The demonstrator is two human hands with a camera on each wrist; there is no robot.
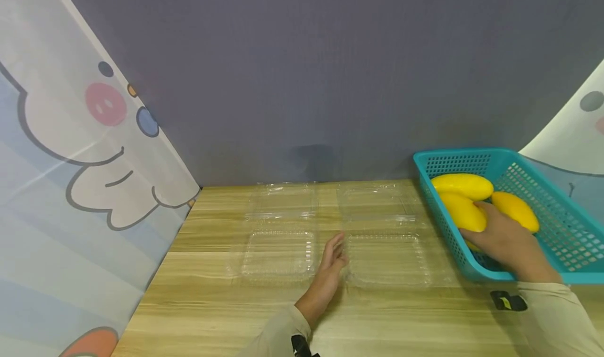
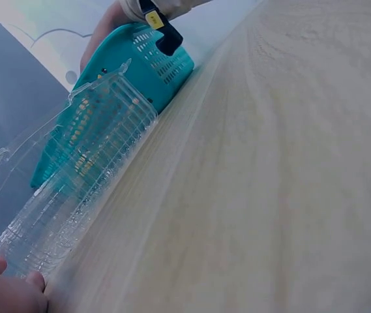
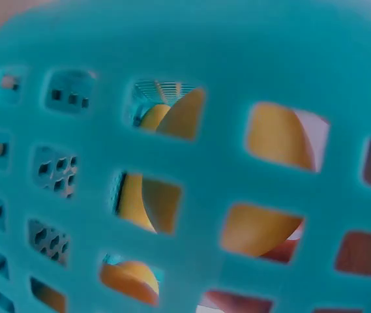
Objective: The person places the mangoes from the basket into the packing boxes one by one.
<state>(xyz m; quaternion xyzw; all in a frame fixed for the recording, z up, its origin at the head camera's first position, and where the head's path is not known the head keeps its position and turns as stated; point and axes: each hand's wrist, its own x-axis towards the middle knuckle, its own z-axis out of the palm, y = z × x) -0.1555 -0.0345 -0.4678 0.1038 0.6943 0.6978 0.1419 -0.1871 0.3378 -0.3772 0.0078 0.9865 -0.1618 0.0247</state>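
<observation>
My right hand (image 1: pixel 511 241) reaches into the teal plastic basket (image 1: pixel 464 257) and grips a yellow mango (image 1: pixel 460 210) near the basket's left side. Another mango (image 1: pixel 462 185) lies behind it and a third mango (image 1: pixel 516 210) to the right of the fingers. Through the basket's holes, the right wrist view shows parts of the mangoes (image 3: pixel 263 228). At the table's middle my left hand (image 1: pixel 327 273) is beside the left edge of an opened clear plastic container (image 1: pixel 387 283), its fingers loosely bent. The left wrist view shows fingertips at that container's edge.
A second opened clear container (image 1: pixel 278 281) lies left of my left hand, its lid folded back like the first one's. Behind the wooden table (image 1: pixel 203 304) stands a grey wall (image 1: pixel 292 84). A cartoon-printed curtain (image 1: pixel 71 189) hangs at the left.
</observation>
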